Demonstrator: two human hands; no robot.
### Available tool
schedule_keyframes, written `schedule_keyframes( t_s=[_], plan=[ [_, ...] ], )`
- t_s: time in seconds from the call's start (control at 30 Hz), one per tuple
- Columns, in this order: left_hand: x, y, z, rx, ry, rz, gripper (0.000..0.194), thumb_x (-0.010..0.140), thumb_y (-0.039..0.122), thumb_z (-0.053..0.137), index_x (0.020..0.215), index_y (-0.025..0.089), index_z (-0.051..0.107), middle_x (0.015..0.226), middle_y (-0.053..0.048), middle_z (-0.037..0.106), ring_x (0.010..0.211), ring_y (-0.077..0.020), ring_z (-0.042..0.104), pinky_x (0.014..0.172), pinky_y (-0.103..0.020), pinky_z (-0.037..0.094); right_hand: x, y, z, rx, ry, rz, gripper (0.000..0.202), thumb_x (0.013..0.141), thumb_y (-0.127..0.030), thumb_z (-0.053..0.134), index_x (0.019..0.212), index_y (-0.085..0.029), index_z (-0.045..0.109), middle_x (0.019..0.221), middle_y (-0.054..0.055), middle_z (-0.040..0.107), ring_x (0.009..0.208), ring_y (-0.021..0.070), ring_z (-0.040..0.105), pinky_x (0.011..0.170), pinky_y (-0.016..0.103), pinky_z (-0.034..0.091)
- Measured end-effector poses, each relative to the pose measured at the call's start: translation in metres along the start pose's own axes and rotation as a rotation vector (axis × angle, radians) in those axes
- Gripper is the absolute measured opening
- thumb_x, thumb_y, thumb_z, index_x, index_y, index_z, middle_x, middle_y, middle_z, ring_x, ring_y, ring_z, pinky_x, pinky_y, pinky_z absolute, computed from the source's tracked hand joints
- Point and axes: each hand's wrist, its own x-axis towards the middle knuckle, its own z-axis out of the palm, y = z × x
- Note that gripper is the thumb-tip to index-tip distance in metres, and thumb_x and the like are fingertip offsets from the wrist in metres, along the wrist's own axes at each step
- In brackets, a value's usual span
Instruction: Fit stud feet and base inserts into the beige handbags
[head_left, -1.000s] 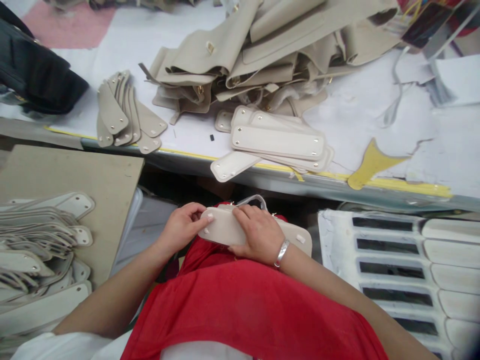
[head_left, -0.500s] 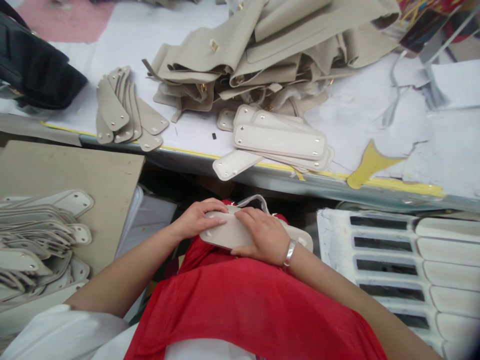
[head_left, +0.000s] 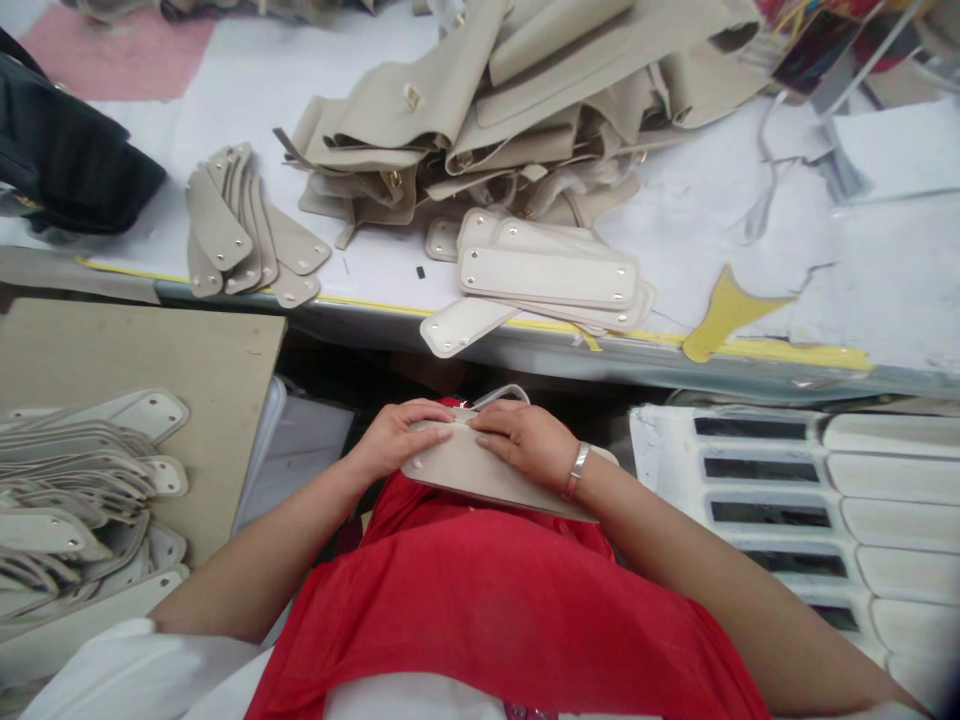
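A beige leather panel (head_left: 480, 468) with rounded ends lies across my lap over the red apron. My left hand (head_left: 401, 435) grips its upper left edge, thumb on the near face and fingers curled along the top. Close beside it, my right hand (head_left: 531, 440) holds the same upper edge with fingers bent and pressed together. A small metal fitting shows at the edge between the fingertips; its details are hidden. Behind the hands rises a pale looped strap (head_left: 508, 393), and its lower ends are covered.
Beige bag pieces (head_left: 420, 120) are heaped on the white table. Riveted leather strips lie near its edge in a left pile (head_left: 217, 225) and a middle pile (head_left: 547, 272), beside a yellow scrap (head_left: 731, 312). More strips (head_left: 82, 480) cover a board at left; a slatted white rack (head_left: 697, 480) stands right.
My right hand has drawn up to the panel's top edge, its thumb leaving the lower edge. The panel's right end has tipped downward. My left hand stays nearly in place.
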Motion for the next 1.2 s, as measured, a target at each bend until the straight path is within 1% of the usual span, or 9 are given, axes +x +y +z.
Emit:
schedule_keyframes(
  t_s=[0.27,0.37,0.47,0.53,0.6,0.7,0.9,1.07,1.2],
  plan=[
    [0.000,0.004,0.000,0.006,0.000,-0.112,0.034,0.069,0.041,0.065,0.093,0.017,0.065,0.103,-0.006,0.064,0.093,-0.0208,0.059,0.081,-0.030,0.047,0.002,-0.001,-0.003,-0.034,0.002,0.117,0.022,0.085,-0.022,0.053,0.103,-0.018,0.065,0.101,0.005,0.064,0.096,0.0173,0.056,0.085,0.029,0.042],
    [-0.007,0.005,-0.004,0.069,0.124,-0.136,0.043,0.067,0.043,0.066,0.100,0.017,0.057,0.096,-0.005,0.062,0.084,-0.0177,0.059,0.069,-0.026,0.047,0.000,-0.003,-0.004,-0.109,0.026,0.196,0.025,0.085,-0.027,0.054,0.107,-0.019,0.062,0.105,0.005,0.062,0.097,0.0179,0.056,0.084,0.030,0.041],
    [-0.019,0.010,-0.012,0.307,0.214,-0.178,0.035,0.070,0.049,0.061,0.083,0.017,0.053,0.070,0.001,0.056,0.064,-0.0132,0.053,0.057,-0.023,0.041,-0.004,-0.010,-0.002,-0.204,0.033,0.214,0.031,0.084,-0.035,0.056,0.110,-0.019,0.058,0.106,0.007,0.060,0.098,0.0207,0.054,0.083,0.032,0.042],
    [-0.025,0.016,-0.016,0.452,0.141,-0.195,0.035,0.073,0.053,0.056,0.072,0.019,0.050,0.060,0.004,0.050,0.055,-0.0118,0.048,0.052,-0.023,0.035,-0.007,-0.016,0.000,-0.274,0.037,0.189,0.047,0.078,-0.045,0.060,0.115,-0.016,0.055,0.108,0.010,0.058,0.099,0.0244,0.052,0.084,0.036,0.041],
    [-0.027,0.022,-0.018,0.519,0.073,-0.212,0.037,0.073,0.055,0.055,0.069,0.019,0.049,0.058,0.004,0.051,0.054,-0.0120,0.047,0.051,-0.023,0.032,-0.011,-0.022,0.003,-0.320,0.042,0.150,0.070,0.069,-0.054,0.067,0.122,-0.012,0.049,0.113,0.014,0.056,0.101,0.0280,0.050,0.087,0.041,0.040],
    [-0.024,0.028,-0.017,0.582,0.100,-0.266,0.038,0.069,0.056,0.059,0.073,0.019,0.049,0.060,0.003,0.052,0.054,-0.0131,0.048,0.050,-0.024,0.031,-0.019,-0.025,0.007,-0.338,0.050,0.103,0.090,0.060,-0.057,0.071,0.130,-0.008,0.041,0.122,0.017,0.050,0.107,0.0304,0.046,0.092,0.043,0.036],
    [-0.022,0.032,-0.011,0.610,0.060,-0.274,0.038,0.073,0.054,0.056,0.065,0.018,0.047,0.059,0.003,0.051,0.054,-0.0124,0.045,0.050,-0.023,0.027,-0.045,-0.018,0.003,-0.443,0.095,0.117,0.085,0.066,-0.052,0.070,0.131,-0.008,0.040,0.129,0.017,0.046,0.114,0.0314,0.042,0.098,0.044,0.029],
    [-0.018,0.042,-0.010,0.578,-0.149,-0.232,0.037,0.083,0.045,0.042,0.067,0.015,0.056,0.063,0.000,0.055,0.057,-0.0123,0.046,0.052,-0.023,0.028,-0.073,-0.001,-0.007,-0.484,0.119,0.163,0.085,0.067,-0.058,0.066,0.132,-0.010,0.040,0.128,0.017,0.047,0.112,0.0314,0.043,0.098,0.045,0.027],
    [-0.015,0.062,-0.003,0.462,-0.245,-0.187,0.035,0.081,0.040,0.044,0.057,0.016,0.047,0.052,0.003,0.045,0.049,-0.0092,0.039,0.049,-0.021,0.027,-0.085,0.010,-0.008,-0.425,0.171,0.141,0.082,0.071,-0.064,0.056,0.130,-0.008,0.042,0.125,0.017,0.049,0.109,0.0302,0.045,0.092,0.043,0.031]
  ],
)
